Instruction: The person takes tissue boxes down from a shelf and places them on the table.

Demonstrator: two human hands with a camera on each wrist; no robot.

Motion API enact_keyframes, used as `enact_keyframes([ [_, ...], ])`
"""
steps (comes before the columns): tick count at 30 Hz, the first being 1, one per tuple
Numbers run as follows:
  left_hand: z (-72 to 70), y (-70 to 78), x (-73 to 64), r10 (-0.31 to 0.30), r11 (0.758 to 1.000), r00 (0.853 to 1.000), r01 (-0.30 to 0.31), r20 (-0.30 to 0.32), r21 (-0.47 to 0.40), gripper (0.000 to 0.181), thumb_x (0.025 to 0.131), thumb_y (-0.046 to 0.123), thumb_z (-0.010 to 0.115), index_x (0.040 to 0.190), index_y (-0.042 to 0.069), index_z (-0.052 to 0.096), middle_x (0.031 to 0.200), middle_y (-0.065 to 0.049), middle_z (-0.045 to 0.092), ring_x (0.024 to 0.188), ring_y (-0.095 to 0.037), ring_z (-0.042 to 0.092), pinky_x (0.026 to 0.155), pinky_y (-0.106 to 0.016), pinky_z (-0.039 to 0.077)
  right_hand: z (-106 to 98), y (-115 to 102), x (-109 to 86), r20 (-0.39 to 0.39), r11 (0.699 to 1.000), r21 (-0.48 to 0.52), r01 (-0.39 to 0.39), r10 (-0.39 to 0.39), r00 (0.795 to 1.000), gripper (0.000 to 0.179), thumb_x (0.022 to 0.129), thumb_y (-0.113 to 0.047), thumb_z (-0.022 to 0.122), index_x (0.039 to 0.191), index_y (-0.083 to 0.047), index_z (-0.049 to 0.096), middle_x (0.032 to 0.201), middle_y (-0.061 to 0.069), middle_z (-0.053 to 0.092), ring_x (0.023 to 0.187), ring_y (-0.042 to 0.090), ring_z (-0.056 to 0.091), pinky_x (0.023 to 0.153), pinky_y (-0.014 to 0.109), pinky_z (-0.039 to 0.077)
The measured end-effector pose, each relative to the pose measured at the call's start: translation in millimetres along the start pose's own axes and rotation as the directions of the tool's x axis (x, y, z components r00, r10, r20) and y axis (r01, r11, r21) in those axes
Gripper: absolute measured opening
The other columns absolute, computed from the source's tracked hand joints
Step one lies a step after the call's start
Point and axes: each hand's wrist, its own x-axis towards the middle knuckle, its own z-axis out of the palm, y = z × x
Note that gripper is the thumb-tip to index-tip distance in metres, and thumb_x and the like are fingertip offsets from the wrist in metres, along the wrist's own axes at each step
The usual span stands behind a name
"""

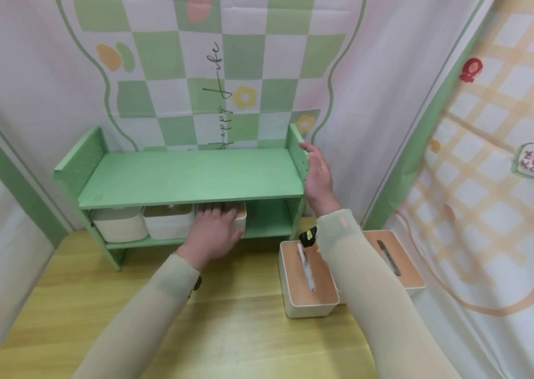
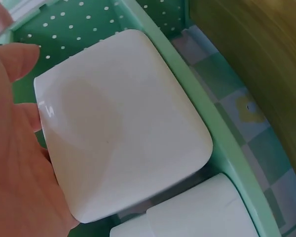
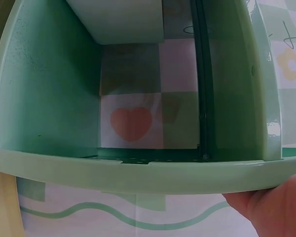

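A green two-tier shelf (image 1: 191, 176) stands on the wooden table. My left hand (image 1: 212, 234) reaches under its upper board and rests on a white box (image 1: 241, 215) on the lower tier, fingers extended over the top. In the left wrist view, that white box (image 2: 123, 128) sits beside the palm. My right hand (image 1: 319, 181) lies against the outside of the shelf's right side panel (image 1: 297, 158), fingers fairly straight near its top. Only part of the right hand (image 3: 281, 210) shows in the right wrist view, touching the panel's edge.
Two more white boxes, one rounded (image 1: 120, 223) and one beside it (image 1: 169, 225), stand left on the lower tier. On the table at right are a tissue box (image 1: 321, 279) and another brown-lidded box (image 1: 401, 258). A patterned cloth (image 1: 248, 58) hangs behind.
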Motion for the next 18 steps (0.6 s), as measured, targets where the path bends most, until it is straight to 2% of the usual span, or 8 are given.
enact_keyframes([
  [5,1.8,0.7,-4.2,-0.007,1.0,1.0,0.007,-0.008,-0.007,0.065,0.101,0.053,0.046,0.153,0.013,0.04,0.134,-0.023,0.053,0.122,-0.04,0.046,0.106,-0.059,0.032,2,-1,-0.8,0.007,1.0,0.011,0.009,-0.009,1.0,0.049,0.107,-0.044,0.022,0.147,-0.031,0.046,0.153,-0.012,0.036,0.131,0.018,0.039,0.107,0.044,0.032],
  [8,2.9,3.8,-9.4,0.008,1.0,0.999,-0.008,-0.031,0.021,0.067,0.101,0.055,0.045,0.154,0.014,0.038,0.134,-0.024,0.051,0.124,-0.041,0.043,0.107,-0.058,0.029,3,-1,-1.1,0.005,1.0,0.0,0.028,-0.028,1.0,0.049,0.107,-0.043,0.021,0.147,-0.03,0.046,0.154,-0.013,0.035,0.135,0.013,0.034,0.111,0.043,0.028],
  [14,3.1,14.2,-21.0,0.02,0.997,0.999,-0.018,-0.026,0.069,0.071,0.102,0.057,0.041,0.157,0.014,0.031,0.146,-0.033,0.037,0.136,-0.048,0.03,0.114,-0.06,0.017,1,0,-1.6,0.003,0.999,-0.026,0.045,-0.045,0.999,0.05,0.107,-0.045,0.02,0.148,-0.03,0.045,0.155,-0.015,0.033,0.139,0.004,0.025,0.115,0.042,0.02],
  [18,2.2,17.4,-28.9,0.013,1.0,0.999,-0.013,-0.05,0.015,0.07,0.103,0.056,0.038,0.158,0.013,0.03,0.152,-0.034,0.029,0.141,-0.049,0.023,0.117,-0.058,0.009,0,0,-2.3,0.002,0.999,-0.031,0.041,-0.041,0.999,0.05,0.107,-0.046,0.02,0.148,-0.031,0.045,0.155,-0.015,0.033,0.139,0.005,0.027,0.115,0.042,0.022],
])
